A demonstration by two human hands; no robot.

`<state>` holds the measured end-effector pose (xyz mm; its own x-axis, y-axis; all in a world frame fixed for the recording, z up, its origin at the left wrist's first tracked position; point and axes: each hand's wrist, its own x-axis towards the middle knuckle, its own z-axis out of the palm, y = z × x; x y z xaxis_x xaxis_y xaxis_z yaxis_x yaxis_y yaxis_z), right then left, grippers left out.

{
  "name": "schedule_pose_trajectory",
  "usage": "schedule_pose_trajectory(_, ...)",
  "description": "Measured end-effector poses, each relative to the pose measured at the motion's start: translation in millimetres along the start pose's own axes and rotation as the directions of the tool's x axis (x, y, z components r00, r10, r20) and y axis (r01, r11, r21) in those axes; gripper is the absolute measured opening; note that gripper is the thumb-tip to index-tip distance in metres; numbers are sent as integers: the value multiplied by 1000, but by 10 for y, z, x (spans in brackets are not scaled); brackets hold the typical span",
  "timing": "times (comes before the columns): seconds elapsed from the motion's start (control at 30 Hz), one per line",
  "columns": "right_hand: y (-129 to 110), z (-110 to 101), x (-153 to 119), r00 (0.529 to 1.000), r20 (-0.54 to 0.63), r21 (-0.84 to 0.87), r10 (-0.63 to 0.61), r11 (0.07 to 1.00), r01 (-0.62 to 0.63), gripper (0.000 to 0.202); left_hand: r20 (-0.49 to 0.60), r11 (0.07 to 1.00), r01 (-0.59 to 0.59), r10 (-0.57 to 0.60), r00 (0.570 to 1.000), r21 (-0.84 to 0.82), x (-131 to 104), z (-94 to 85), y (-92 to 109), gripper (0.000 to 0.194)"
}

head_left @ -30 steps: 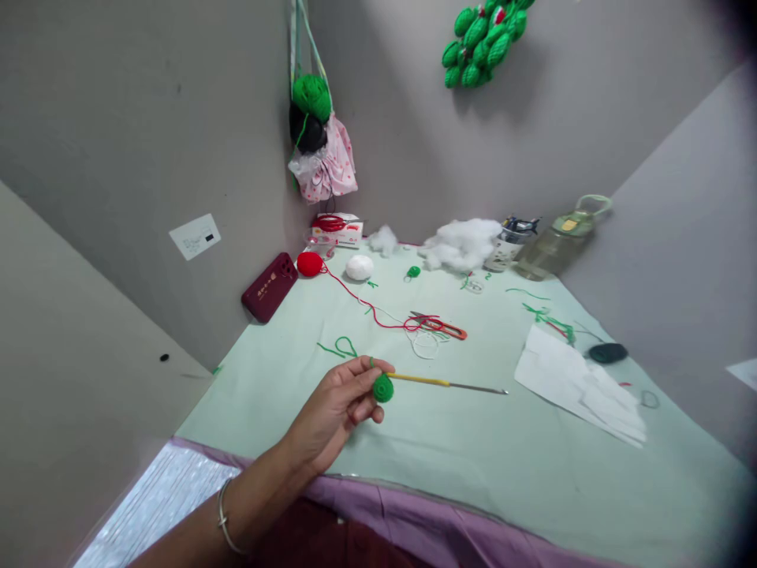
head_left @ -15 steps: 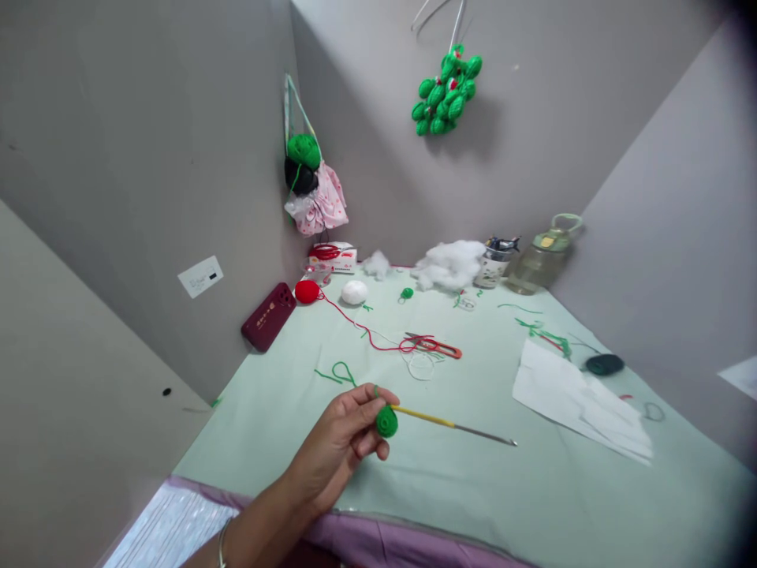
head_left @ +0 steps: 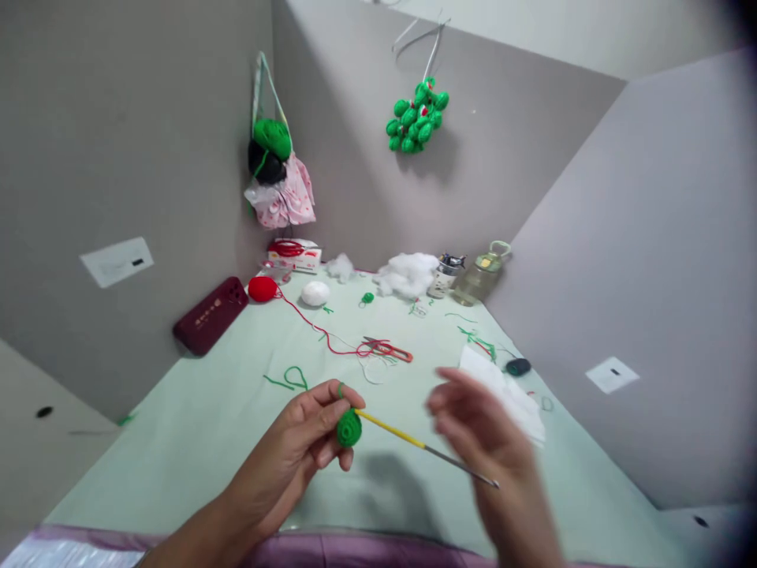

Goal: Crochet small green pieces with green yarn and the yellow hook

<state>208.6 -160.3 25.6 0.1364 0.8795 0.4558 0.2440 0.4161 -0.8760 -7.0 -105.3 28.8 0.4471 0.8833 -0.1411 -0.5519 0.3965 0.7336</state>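
Observation:
My left hand [head_left: 316, 430] is closed around a small round green crochet piece [head_left: 349, 428], its spiral of stitches facing me. A loop of green yarn [head_left: 341, 390] goes over a finger. From the same grip a crochet hook [head_left: 393, 430] with a yellow handle and bare metal shaft points right and slightly down. My right hand [head_left: 485, 442], blurred by motion, is raised at the right with its fingers stretched out and apart. The hook's metal end overlaps that hand in the picture; whether they touch I cannot tell. A green yarn tail [head_left: 289, 379] lies on the table behind my left hand.
Orange-handled scissors [head_left: 387, 349] lie among red and white yarn strands. Farther back are a red yarn ball [head_left: 262, 289], a white ball [head_left: 315, 294], stuffing [head_left: 408, 274], and a bottle [head_left: 478, 276]. A phone [head_left: 211, 315] leans at left; white paper [head_left: 502, 390] lies at right.
My right hand has come into view from the right, beside the hook. My left hand keeps hold of the crochet piece and hook. The view has shifted, so things appear farther left.

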Motion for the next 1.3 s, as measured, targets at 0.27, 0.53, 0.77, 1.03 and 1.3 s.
schedule_pose_trajectory(0.27,216,546,-98,999,13,98,-46,994,45,18,65,947,-115,100,993,299,19,-97,-282,21)
schedule_pose_trajectory(0.53,260,617,-34,997,-55,170,-49,984,58,22,8,981,-77,77,997,175,-3,-81,-234,35)
schedule_pose_trajectory(0.77,325,656,-70,964,-27,-146,-265,955,259,24,-57,988,-18,26,998,150,-20,-37,-219,58)
schedule_pose_trajectory(1.03,300,568,-81,938,-203,-98,-282,959,267,27,29,968,199,-197,980,-156,40,-6,-183,37)
schedule_pose_trajectory(1.3,231,531,-16,996,-91,229,6,973,15,15,71,995,65,-70,995,75,27,27,-222,40)
